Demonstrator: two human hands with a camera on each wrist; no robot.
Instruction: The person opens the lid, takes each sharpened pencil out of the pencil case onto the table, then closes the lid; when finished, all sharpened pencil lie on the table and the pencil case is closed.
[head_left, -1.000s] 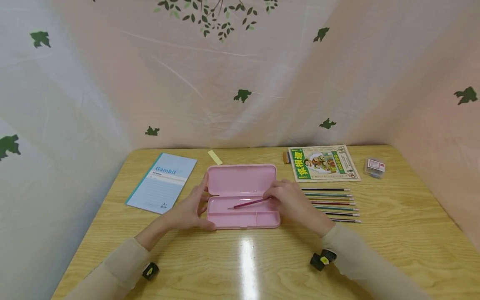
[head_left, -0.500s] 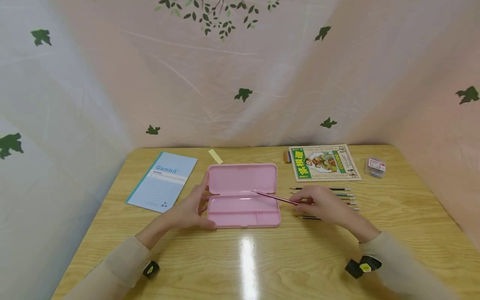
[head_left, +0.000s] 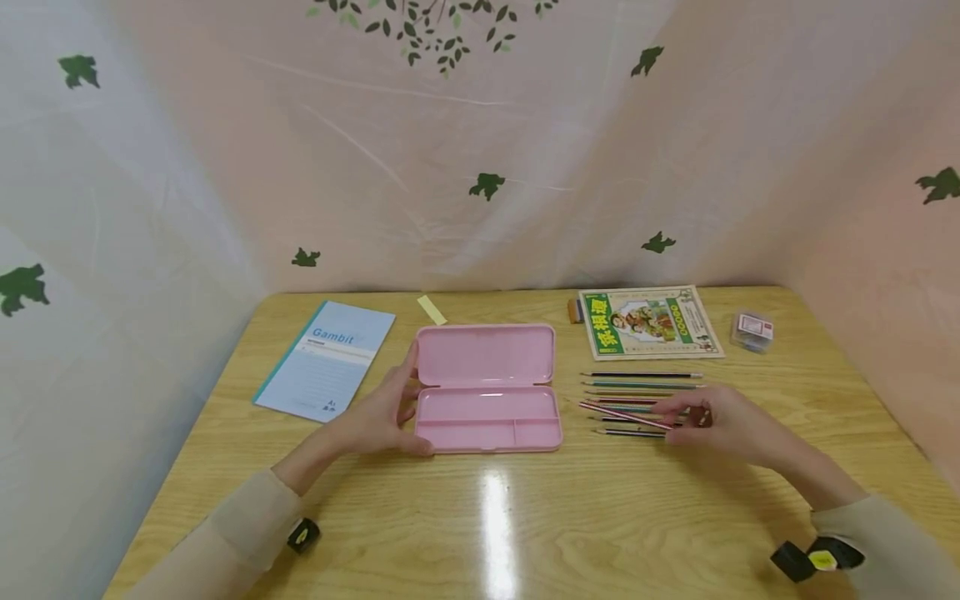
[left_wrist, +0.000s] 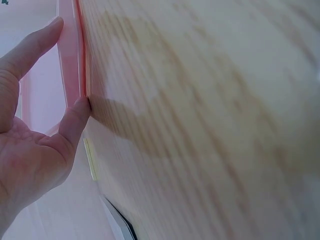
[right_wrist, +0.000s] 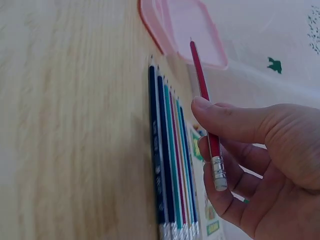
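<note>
A pink pencil case (head_left: 487, 416) lies with its lid raised in the middle of the table; its compartments hold nothing. My left hand (head_left: 375, 417) rests on its left side, the thumb at the front corner and a finger along the lid, fairly straight in the left wrist view. At the right, my right hand (head_left: 720, 425) pinches a red pencil (right_wrist: 201, 75) between thumb and fingers, near its eraser end. The pencil is tilted above a row of several pencils (head_left: 641, 375) that lie side by side, some partly hidden by the hand.
A light blue notebook (head_left: 326, 358) lies at the left. Behind the case is a yellow strip (head_left: 432, 310). A booklet (head_left: 651, 323), an eraser-like orange and blue block (head_left: 575, 311) and a small clear box (head_left: 752, 332) are at the back right.
My right hand has drawn the red pencil out from over the pencil case and carried it right, above the pencil row. The left hand has stayed on the case.
</note>
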